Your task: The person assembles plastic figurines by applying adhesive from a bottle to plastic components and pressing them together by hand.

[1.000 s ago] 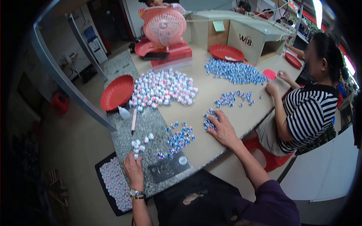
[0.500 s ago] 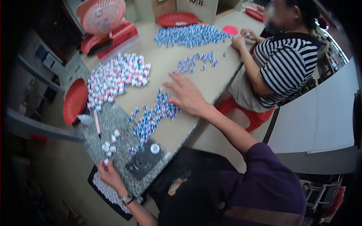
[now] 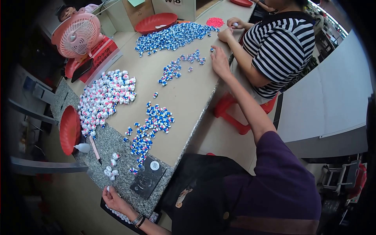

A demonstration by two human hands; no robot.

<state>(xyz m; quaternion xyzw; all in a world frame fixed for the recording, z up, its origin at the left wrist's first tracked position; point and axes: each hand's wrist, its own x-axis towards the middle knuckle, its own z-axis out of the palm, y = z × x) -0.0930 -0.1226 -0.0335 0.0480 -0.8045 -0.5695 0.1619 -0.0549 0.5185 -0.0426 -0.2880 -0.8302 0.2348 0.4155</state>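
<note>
My left hand (image 3: pixel 116 200), at the near left edge of the granite top, pinches a small white piece (image 3: pixel 108 188). Just beyond it lies a little group of white rounded pieces (image 3: pixel 111 172). My right arm stretches to the table's far right side. There my right hand (image 3: pixel 220 63) has its thumb and forefinger apart beside a lone small blue-and-white piece (image 3: pixel 212 49); whether they touch it I cannot tell. Small blue, white and pink pieces (image 3: pixel 158 118) are spread on the tan mat between my hands. Another loose cluster (image 3: pixel 170 72) lies farther off.
Beyond lie a white-and-pink pile (image 3: pixel 105 98), a large blue-and-white pile (image 3: pixel 176 35) and pink bits (image 3: pixel 214 22). Red trays (image 3: pixel 69 129), a pink fan (image 3: pixel 80 33), a pen (image 3: pixel 95 148) and a black plate (image 3: pixel 148 178) surround them. A co-worker in stripes (image 3: pixel 284 51) sits close on the right.
My right hand has moved from above the near blue-and-white pieces to the lone piece beside the co-worker. My left hand keeps its white piece. The view has shifted.
</note>
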